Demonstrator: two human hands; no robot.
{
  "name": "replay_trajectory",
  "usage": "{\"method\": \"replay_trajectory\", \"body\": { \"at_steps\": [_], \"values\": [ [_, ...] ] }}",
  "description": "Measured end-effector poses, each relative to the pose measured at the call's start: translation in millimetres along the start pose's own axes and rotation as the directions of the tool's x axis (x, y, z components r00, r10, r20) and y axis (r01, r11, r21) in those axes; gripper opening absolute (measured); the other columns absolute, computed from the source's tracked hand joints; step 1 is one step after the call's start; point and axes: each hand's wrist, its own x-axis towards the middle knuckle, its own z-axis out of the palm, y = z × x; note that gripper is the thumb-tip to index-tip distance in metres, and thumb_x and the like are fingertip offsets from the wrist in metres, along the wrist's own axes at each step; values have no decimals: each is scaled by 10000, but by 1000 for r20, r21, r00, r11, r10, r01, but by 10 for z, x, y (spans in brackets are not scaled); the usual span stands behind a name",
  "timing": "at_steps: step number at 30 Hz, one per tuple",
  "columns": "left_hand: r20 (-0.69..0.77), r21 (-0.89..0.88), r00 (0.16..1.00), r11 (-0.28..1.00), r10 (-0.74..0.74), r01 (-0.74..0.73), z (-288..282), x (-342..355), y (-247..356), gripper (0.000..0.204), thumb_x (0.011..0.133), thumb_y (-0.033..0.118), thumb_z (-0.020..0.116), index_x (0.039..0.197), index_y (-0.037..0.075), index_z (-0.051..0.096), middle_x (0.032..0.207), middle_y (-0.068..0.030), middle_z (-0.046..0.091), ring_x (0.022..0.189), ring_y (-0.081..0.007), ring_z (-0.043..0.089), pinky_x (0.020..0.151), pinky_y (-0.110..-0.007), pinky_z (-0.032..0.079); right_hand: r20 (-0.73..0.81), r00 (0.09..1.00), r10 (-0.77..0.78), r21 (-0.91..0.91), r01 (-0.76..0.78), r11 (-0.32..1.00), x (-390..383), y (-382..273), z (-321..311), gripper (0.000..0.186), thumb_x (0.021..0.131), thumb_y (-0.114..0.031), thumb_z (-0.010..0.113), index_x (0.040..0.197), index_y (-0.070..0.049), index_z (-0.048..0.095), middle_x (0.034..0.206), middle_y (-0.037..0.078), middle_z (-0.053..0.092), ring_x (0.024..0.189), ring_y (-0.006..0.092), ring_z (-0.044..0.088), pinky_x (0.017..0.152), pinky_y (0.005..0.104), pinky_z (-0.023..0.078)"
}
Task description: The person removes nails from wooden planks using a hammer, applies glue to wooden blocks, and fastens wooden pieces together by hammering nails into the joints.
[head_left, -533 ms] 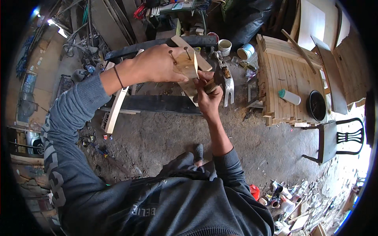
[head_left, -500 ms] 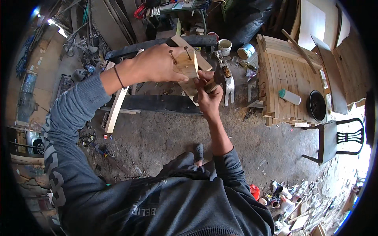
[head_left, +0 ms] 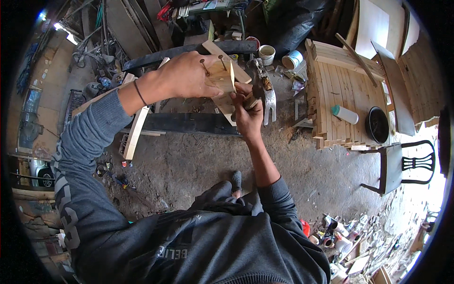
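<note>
My left hand (head_left: 189, 78) is closed round a pale wooden piece (head_left: 222, 81), held up in front of me. Two large-headed nails (head_left: 221, 60) stand out of the wood beside my fingers. Close against its right edge is my right hand (head_left: 250, 116), its fingers curled round the wooden handle of a claw hammer (head_left: 269, 102). The metal claw points toward me, to the right of that hand. My right thumb and fingertips meet near the edge of the wood; whether they also pinch something small is hidden.
Dark beams (head_left: 189, 124) and loose pale boards (head_left: 135, 135) lie beneath my hands. Buckets (head_left: 267, 54) stand beyond. To the right are a slatted wooden stack (head_left: 336, 99) bearing a bottle (head_left: 345, 115) and a black bowl (head_left: 377, 124), then a dark chair (head_left: 395, 168). Scraps (head_left: 340, 241) litter the lower right.
The whole view has shifted slightly. Both hands keep nearly the same grip and place; the hammer head sits a little closer to the wood, and my right hand has turned slightly.
</note>
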Motion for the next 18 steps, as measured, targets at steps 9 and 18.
{"method": "replay_trajectory", "body": {
  "at_steps": [9,18],
  "values": [
    [43,-68,999,998,-13,16,37,-96,8,670,739,451,811,1133,-39,580,812,-273,665,796,-473,666,727,-498,553,-84,992,98,-747,-128,653,-143,-1361,-788,148,996,-164,630,996,-50,536,744,-4,528,660,84,491,560,264,409],
    [-31,-87,999,996,-11,9,126,-212,-15,645,715,393,811,1166,-15,597,762,-237,685,777,-418,701,715,-485,571,352,925,141,-699,159,697,7,-3149,76,365,1070,-172,423,1365,37,467,760,30,558,624,87,538,541,250,455]
  ]
}}
